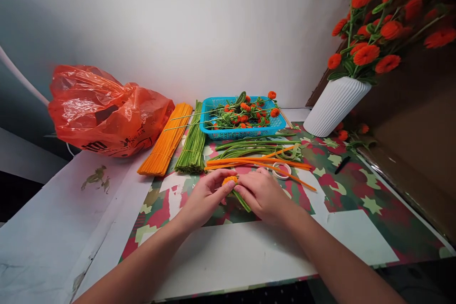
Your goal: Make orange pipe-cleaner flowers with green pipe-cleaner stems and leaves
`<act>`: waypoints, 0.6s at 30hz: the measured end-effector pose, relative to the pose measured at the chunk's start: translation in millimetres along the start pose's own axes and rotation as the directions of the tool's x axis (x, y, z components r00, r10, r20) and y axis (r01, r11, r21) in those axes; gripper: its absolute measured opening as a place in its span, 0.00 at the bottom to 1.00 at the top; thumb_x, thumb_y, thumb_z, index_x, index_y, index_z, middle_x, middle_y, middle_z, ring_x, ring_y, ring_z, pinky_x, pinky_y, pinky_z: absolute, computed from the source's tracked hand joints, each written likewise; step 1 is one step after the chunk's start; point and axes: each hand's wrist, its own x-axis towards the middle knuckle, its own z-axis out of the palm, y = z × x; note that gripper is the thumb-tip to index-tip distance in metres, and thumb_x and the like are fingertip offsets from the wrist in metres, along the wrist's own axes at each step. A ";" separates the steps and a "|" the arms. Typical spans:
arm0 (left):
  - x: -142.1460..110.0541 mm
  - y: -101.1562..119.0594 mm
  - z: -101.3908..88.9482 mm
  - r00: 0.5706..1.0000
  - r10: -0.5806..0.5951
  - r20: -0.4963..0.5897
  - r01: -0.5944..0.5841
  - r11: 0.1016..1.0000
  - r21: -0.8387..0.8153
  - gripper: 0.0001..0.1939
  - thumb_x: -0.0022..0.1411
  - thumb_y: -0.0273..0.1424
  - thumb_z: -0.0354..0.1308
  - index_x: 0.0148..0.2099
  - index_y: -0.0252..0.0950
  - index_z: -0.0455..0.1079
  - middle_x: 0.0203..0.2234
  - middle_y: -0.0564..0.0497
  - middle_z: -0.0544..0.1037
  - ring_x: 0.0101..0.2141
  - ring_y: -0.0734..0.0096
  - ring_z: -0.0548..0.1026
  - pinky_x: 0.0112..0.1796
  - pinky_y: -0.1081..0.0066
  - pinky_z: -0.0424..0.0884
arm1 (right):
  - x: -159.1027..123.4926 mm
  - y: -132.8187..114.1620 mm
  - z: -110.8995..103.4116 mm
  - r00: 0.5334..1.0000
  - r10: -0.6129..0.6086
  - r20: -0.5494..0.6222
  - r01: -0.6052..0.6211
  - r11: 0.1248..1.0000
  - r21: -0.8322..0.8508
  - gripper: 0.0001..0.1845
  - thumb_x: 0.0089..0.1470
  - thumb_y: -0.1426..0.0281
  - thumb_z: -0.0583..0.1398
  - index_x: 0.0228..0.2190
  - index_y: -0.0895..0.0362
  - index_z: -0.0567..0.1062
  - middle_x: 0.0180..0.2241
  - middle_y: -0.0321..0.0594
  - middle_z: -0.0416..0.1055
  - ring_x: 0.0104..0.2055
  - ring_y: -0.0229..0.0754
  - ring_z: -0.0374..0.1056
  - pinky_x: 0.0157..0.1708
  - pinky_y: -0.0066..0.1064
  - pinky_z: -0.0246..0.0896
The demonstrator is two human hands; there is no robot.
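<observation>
Pinches an orange chenille flower head [230, 180] between thumb and fingers of the left hand [206, 193], over the table [231, 256], likely to steady it. Seems to clamp green stems [243, 203] with the right hand [262, 194], though hard to see. Has loose orange chenille stems [249, 162] just beyond, presumably for easy reach.

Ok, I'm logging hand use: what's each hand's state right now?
Left hand: closed, pinching the orange fuzzy piece.
Right hand: curled beside the green stem; its grip can't be told.
</observation>
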 end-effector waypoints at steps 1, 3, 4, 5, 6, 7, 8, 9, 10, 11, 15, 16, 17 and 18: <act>-0.2 0.3 0.4 1.000 -0.003 0.010 0.003 1.000 -0.011 0.18 0.58 0.40 0.60 0.47 0.36 0.72 0.35 0.49 0.76 0.26 0.75 0.71 0.24 0.77 0.69 | 0.0 0.7 1.0 1.000 -0.021 -0.010 0.021 1.000 0.008 0.15 0.62 0.70 0.50 0.23 0.57 0.65 0.23 0.33 0.67 0.26 0.35 0.57 0.32 0.31 0.42; -1.0 0.8 1.7 0.999 -0.017 0.039 0.019 0.999 -0.033 0.17 0.58 0.40 0.59 0.47 0.36 0.73 0.32 0.51 0.75 0.23 0.77 0.69 0.24 0.76 0.69 | 0.3 2.4 3.7 0.997 -0.061 -0.051 0.063 0.997 0.038 0.15 0.59 0.72 0.50 0.21 0.57 0.64 0.20 0.32 0.64 0.24 0.34 0.54 0.30 0.31 0.41; -1.4 0.8 2.5 0.998 -0.024 0.052 0.026 0.999 -0.046 0.17 0.59 0.40 0.58 0.47 0.36 0.73 0.30 0.52 0.75 0.22 0.78 0.68 0.24 0.76 0.69 | 0.5 3.1 5.5 0.994 -0.079 -0.082 0.083 0.995 0.057 0.15 0.57 0.73 0.51 0.19 0.57 0.63 0.18 0.31 0.63 0.23 0.34 0.52 0.29 0.31 0.41; -1.9 0.5 3.4 0.998 -0.026 0.061 0.029 0.998 -0.062 0.17 0.59 0.40 0.58 0.46 0.36 0.73 0.29 0.52 0.74 0.21 0.79 0.67 0.23 0.76 0.69 | 0.8 3.7 7.6 0.989 -0.089 -0.115 0.099 0.992 0.078 0.15 0.55 0.74 0.51 0.17 0.57 0.62 0.17 0.31 0.60 0.22 0.33 0.50 0.29 0.31 0.41; -2.4 0.1 4.4 0.998 -0.025 0.063 0.030 0.996 -0.079 0.17 0.59 0.40 0.58 0.46 0.36 0.74 0.29 0.52 0.74 0.21 0.79 0.67 0.23 0.77 0.69 | 1.0 4.0 10.0 0.984 -0.092 -0.155 0.108 0.989 0.099 0.15 0.52 0.74 0.52 0.16 0.57 0.60 0.15 0.30 0.58 0.21 0.33 0.48 0.29 0.31 0.41; -2.9 -0.5 5.3 0.998 -0.021 0.058 0.026 0.995 -0.096 0.16 0.59 0.40 0.58 0.45 0.36 0.74 0.29 0.52 0.74 0.21 0.80 0.67 0.24 0.77 0.69 | 1.3 4.0 12.4 0.977 -0.086 -0.197 0.111 0.987 0.119 0.15 0.51 0.75 0.52 0.15 0.57 0.59 0.15 0.29 0.56 0.20 0.33 0.46 0.28 0.30 0.41; -3.3 -1.1 6.2 0.999 -0.013 0.047 0.019 0.994 -0.111 0.16 0.59 0.40 0.58 0.45 0.36 0.74 0.29 0.52 0.74 0.21 0.80 0.67 0.24 0.78 0.69 | 1.5 3.7 14.8 0.968 -0.075 -0.238 0.110 0.984 0.139 0.15 0.49 0.75 0.52 0.14 0.57 0.58 0.14 0.29 0.54 0.20 0.33 0.45 0.28 0.30 0.42; -3.6 -1.6 7.0 0.999 -0.005 0.032 0.009 0.992 -0.124 0.16 0.59 0.40 0.58 0.45 0.36 0.74 0.29 0.52 0.74 0.22 0.80 0.67 0.24 0.78 0.69 | 1.7 3.2 16.7 0.960 -0.062 -0.273 0.108 0.982 0.158 0.15 0.48 0.75 0.52 0.14 0.57 0.56 0.14 0.29 0.52 0.20 0.32 0.44 0.28 0.30 0.43; -3.8 -1.9 7.5 1.000 0.000 0.018 0.003 0.991 -0.133 0.16 0.59 0.40 0.58 0.45 0.36 0.74 0.28 0.52 0.74 0.22 0.79 0.68 0.24 0.78 0.69 | 1.8 2.6 18.2 0.952 -0.049 -0.301 0.106 0.979 0.174 0.15 0.48 0.76 0.52 0.14 0.57 0.55 0.14 0.28 0.51 0.19 0.32 0.44 0.28 0.29 0.43; -3.9 -2.0 7.8 1.000 -0.001 0.010 0.003 0.990 -0.139 0.17 0.59 0.40 0.59 0.46 0.36 0.74 0.28 0.52 0.75 0.22 0.79 0.68 0.24 0.78 0.69 | 1.9 1.9 19.0 0.946 -0.038 -0.322 0.103 0.977 0.186 0.16 0.47 0.76 0.53 0.14 0.57 0.55 0.14 0.28 0.50 0.19 0.32 0.44 0.28 0.29 0.43; -2.2 -1.1 5.7 1.000 -0.015 -0.011 0.013 0.982 -0.186 0.18 0.58 0.40 0.60 0.47 0.35 0.74 0.36 0.47 0.77 0.26 0.76 0.71 0.27 0.75 0.71 | 1.7 -0.4 15.5 0.957 0.062 -0.283 0.023 0.957 0.289 0.18 0.51 0.73 0.53 0.14 0.57 0.54 0.14 0.28 0.48 0.19 0.32 0.44 0.26 0.29 0.43; -1.4 -1.0 4.6 1.000 -0.011 -0.022 0.006 0.979 -0.202 0.18 0.57 0.39 0.60 0.48 0.35 0.74 0.39 0.46 0.76 0.28 0.75 0.72 0.29 0.74 0.72 | 1.5 -0.9 13.8 0.965 0.107 -0.239 -0.019 0.939 0.345 0.19 0.53 0.71 0.52 0.14 0.56 0.54 0.15 0.29 0.48 0.19 0.32 0.45 0.25 0.29 0.42; -0.7 -0.9 3.4 0.999 -0.005 -0.038 -0.003 0.977 -0.213 0.18 0.57 0.39 0.60 0.48 0.36 0.73 0.42 0.45 0.76 0.29 0.74 0.72 0.30 0.74 0.72 | 1.3 -1.2 12.2 0.971 0.151 -0.185 -0.064 0.910 0.409 0.20 0.55 0.69 0.52 0.15 0.56 0.54 0.15 0.29 0.49 0.20 0.32 0.46 0.24 0.28 0.42; -0.1 -0.9 2.4 0.999 0.000 -0.053 -0.011 0.977 -0.215 0.18 0.57 0.40 0.60 0.48 0.36 0.73 0.43 0.45 0.76 0.30 0.74 0.72 0.31 0.74 0.72 | 1.1 -1.6 10.8 0.974 0.189 -0.126 -0.108 0.874 0.474 0.20 0.56 0.67 0.51 0.15 0.56 0.55 0.16 0.30 0.50 0.20 0.32 0.47 0.22 0.28 0.41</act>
